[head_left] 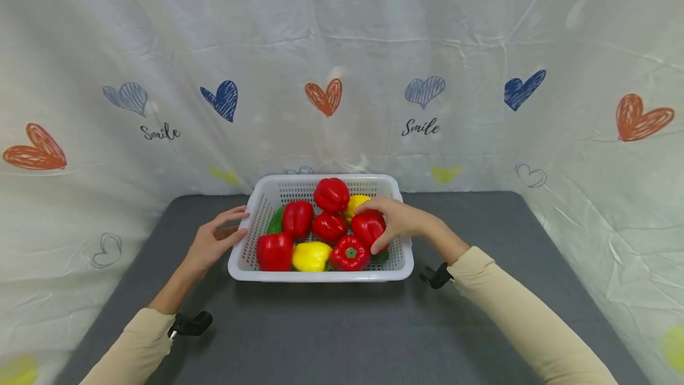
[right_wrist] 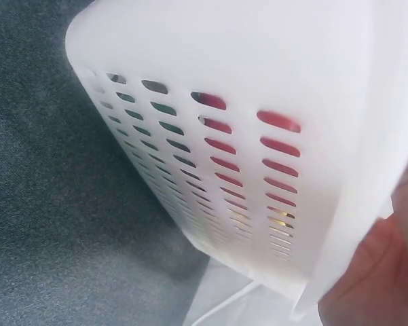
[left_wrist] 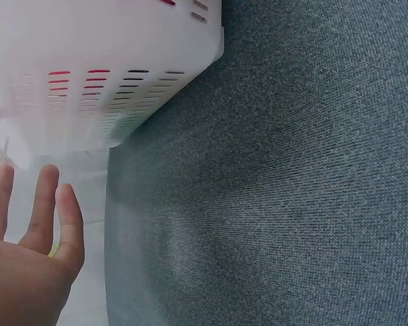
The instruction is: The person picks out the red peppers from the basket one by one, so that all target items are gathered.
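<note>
A white slotted plastic basket [head_left: 320, 276] holds several red bell peppers, with yellow and green ones among them. My right hand [head_left: 398, 218] reaches over the basket's right rim and grips a red bell pepper [head_left: 369, 226], fingers on its far side and thumb on its near side. In the right wrist view the basket wall hides that grip, and only part of the hand [right_wrist: 373, 278] shows past the rim. My left hand [head_left: 214, 242] is at the left rim, fingertips right at the edge. Its fingers [left_wrist: 42, 207] look spread and nearly straight in the left wrist view.
Beside the gripped pepper lie a yellow pepper [head_left: 357, 204] and a red one [head_left: 350, 253] with its stem end showing. The basket stands on a dark grey table [head_left: 331, 331], near its back edge. A white curtain [head_left: 369, 28] printed with hearts hangs behind.
</note>
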